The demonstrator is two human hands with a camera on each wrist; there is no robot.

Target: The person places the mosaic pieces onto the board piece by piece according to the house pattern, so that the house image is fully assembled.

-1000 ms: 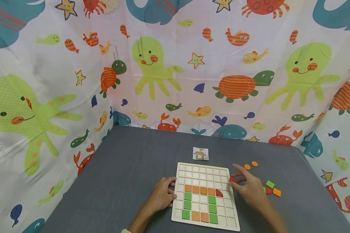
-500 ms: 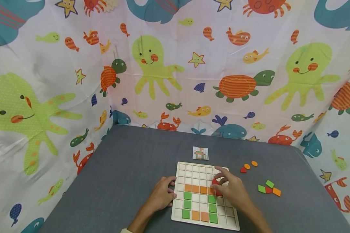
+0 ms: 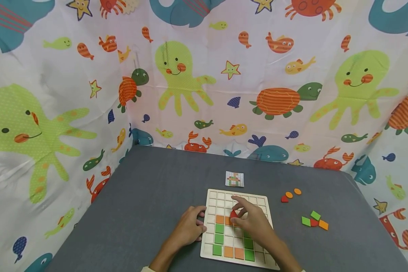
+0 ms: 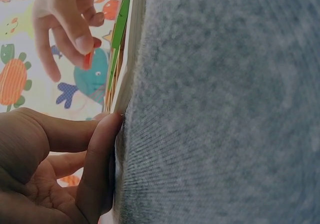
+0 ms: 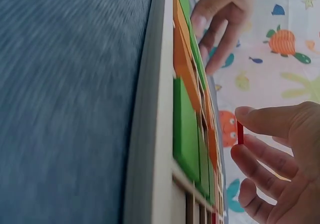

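Right hand (image 3: 255,223) grip pinching red piece (image 3: 233,215) near level, above mid-board and clear of it; left hand (image 3: 187,226) touching the board's (image 3: 221,204) left edge, firmness unclear; best to square piece over one cell, lower flat, release gently.

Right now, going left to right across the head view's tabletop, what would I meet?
Left hand, wooden grid board with right hand over it, two orange discs, two loose green tiles, loose orange tile.
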